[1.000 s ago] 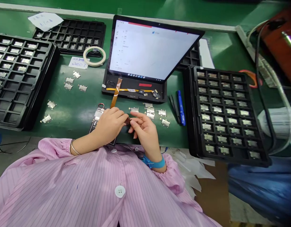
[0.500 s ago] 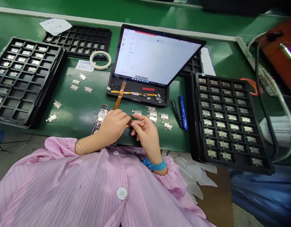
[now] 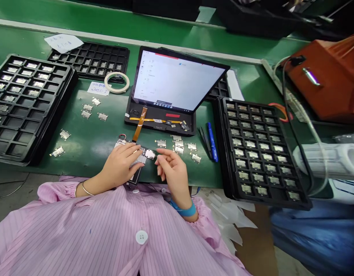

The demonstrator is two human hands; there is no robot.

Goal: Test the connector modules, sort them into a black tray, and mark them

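A dark circuit board (image 3: 135, 177) lies at the table's front edge, with an orange flex cable (image 3: 139, 124) running from it to the screen unit. Across the board rests my left hand (image 3: 119, 163), its fingers stretched out flat and its thumb apart. A small silver module (image 3: 149, 154) sits at the board's right side. Just right of that module is my right hand (image 3: 172, 165). Its index finger and thumb point at the module's edge with a small gap between them; the other fingers are curled. Whether the fingertips touch the module is hard to see.
A lit screen (image 3: 177, 82) leans up from a black base (image 3: 159, 128). Loose silver modules (image 3: 178, 143) lie on both sides. Tweezers (image 3: 205, 142) and a blue pen (image 3: 212, 142) lie right. Module trays (image 3: 30, 111) stand left and right (image 3: 260, 153). Tape roll (image 3: 117, 91) lies behind.
My left hand has drawn back left from my right fingertips, and the silver module on the board now shows. The whole view has shifted slightly as the head turned.
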